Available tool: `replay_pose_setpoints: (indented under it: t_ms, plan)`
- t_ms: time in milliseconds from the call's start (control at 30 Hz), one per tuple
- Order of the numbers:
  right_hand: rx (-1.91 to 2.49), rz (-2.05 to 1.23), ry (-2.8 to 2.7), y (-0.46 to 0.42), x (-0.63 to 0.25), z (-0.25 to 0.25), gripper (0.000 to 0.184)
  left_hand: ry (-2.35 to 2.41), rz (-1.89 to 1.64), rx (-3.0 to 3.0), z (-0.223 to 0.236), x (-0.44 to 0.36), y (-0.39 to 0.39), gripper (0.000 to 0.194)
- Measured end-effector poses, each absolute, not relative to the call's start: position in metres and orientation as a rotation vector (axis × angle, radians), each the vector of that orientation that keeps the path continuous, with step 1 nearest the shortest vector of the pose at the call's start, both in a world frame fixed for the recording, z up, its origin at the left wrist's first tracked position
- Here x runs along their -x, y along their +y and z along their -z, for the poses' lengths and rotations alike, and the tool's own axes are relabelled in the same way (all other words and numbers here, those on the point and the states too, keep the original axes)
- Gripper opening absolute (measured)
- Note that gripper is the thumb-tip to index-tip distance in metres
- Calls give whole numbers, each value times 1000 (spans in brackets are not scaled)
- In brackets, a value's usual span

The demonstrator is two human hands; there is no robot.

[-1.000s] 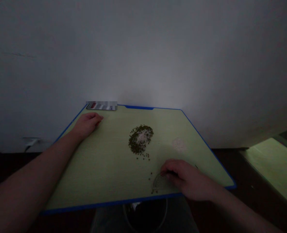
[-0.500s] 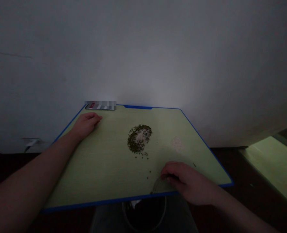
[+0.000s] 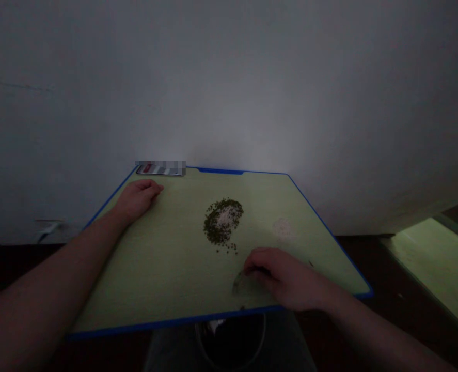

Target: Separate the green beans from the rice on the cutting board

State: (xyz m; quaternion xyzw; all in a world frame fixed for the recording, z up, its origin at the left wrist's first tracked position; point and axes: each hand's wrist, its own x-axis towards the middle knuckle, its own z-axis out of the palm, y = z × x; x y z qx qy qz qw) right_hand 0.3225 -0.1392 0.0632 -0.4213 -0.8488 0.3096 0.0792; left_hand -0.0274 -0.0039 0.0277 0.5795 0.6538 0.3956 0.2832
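My left hand [image 3: 140, 197] rests on the far left of the pale board [image 3: 167, 274], its fingers curled in and nothing visible in them. Near the front edge, the fingers of my right hand [image 3: 277, 276] are closed on a thin see-through piece with a curved edge [image 3: 237, 283]; its kind is hard to make out in the dim light. Beyond that hand lies a pile of small green beans or seeds [image 3: 215, 227]. Pale grains [image 3: 225, 217] sit on top of the pile, and a few beans are scattered at its near side. A thin patch of pale grains [image 3: 283, 228] lies to its right.
A phone [image 3: 161, 169], partly blurred out, lies at the board's back left corner. Below the front edge stands a dark round bucket [image 3: 263, 338] with something white inside. A wall [image 3: 229, 93] rises behind the board. Another pale surface [image 3: 438, 263] is at right.
My right hand has moved left and away from the front edge with the see-through piece. Two loose beans near it no longer show. My left hand has stayed put.
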Motion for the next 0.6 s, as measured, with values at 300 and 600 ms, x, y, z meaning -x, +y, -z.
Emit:
replay_pose_setpoints:
  t_ms: [300, 600]
  plan:
    - [1267, -995, -2524, -152, -331, -58, 26, 1687, -1111, -1546, -22, 30, 2, 27]
    - [1293, -865, -2458, -142, -335, -62, 23, 1689, -1085, -1548, -23, 30, -1, 28]
